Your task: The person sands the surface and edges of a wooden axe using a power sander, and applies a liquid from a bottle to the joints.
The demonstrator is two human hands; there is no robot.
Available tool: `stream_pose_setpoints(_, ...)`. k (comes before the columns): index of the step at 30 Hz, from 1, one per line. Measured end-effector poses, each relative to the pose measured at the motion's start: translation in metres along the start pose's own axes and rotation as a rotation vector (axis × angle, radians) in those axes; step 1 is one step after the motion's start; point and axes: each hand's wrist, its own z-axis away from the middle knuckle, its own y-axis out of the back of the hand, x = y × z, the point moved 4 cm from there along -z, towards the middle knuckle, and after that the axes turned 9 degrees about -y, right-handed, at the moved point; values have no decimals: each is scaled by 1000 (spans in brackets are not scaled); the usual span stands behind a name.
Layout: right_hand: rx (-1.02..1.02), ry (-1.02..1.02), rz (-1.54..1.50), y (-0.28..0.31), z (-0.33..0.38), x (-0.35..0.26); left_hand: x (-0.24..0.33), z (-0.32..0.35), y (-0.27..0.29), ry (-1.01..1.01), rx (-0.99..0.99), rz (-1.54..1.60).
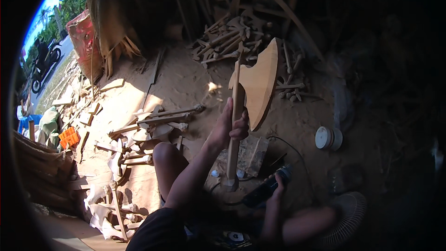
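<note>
1. Your left hand (230, 128) clenches the handle of a wooden axe (253, 88), held upright over sandy ground.
2. Your right hand (277, 187) grips a power tool (267, 188).
3. Its cord (297, 155) trails beside you; snagging it could jerk the tool.

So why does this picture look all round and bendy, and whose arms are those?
The picture comes from a small wide camera worn on a person's head, looking down. That lens bends straight edges near the rim. No machine here: the arms are the person's own, coming up from the bottom.

The left hand grips the handle of a wooden axe, standing upright with its foot on the sandy ground. The right hand rests on a dark power tool with a cord.

The person sits on the ground. Finished wooden axes lie to the left, a pile of wooden pieces farther off, and a white round container to the right.
</note>
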Motion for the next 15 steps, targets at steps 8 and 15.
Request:
stream_pose_setpoints(8, -25, -4, 34, 6, -3, 0, -6, -8, 24, 167, -136, 531)
stream_pose_setpoints(15, -88, -12, -90, 3, -3, 3, -12, -6, 33, 196, -303, 775)
